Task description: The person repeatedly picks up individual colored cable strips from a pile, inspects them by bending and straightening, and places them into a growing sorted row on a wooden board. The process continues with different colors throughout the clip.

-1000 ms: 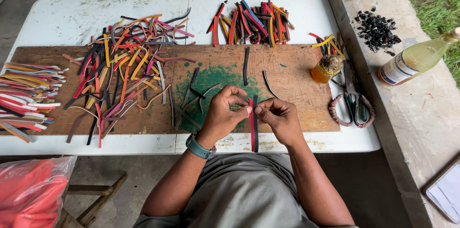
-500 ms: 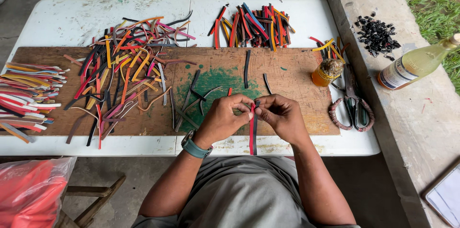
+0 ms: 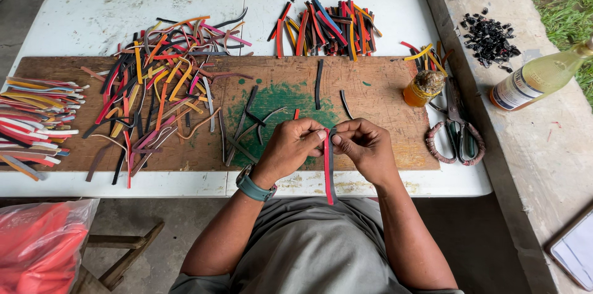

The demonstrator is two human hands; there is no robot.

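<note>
My left hand (image 3: 293,146) and my right hand (image 3: 363,144) meet over the near edge of a wooden board (image 3: 383,90). Together they pinch the top ends of a red strip (image 3: 327,173) and a dark strip (image 3: 332,170), which lie side by side and hang down past the table edge. A teal watch (image 3: 252,186) is on my left wrist. Loose dark strips (image 3: 247,124) lie on a green paint stain just beyond my left hand.
A heap of coloured strips (image 3: 157,78) covers the board's left; a neater stack (image 3: 31,115) lies at far left, another pile (image 3: 324,25) on the white table (image 3: 80,19). Scissors (image 3: 456,130), small jar (image 3: 422,87), bottle (image 3: 534,78), black bits (image 3: 490,37) at right. Red bag (image 3: 37,244) below left.
My hands have stayed at the board's near edge, fingers working slightly at the strips' top ends. A dark strip now shows beside the red one.
</note>
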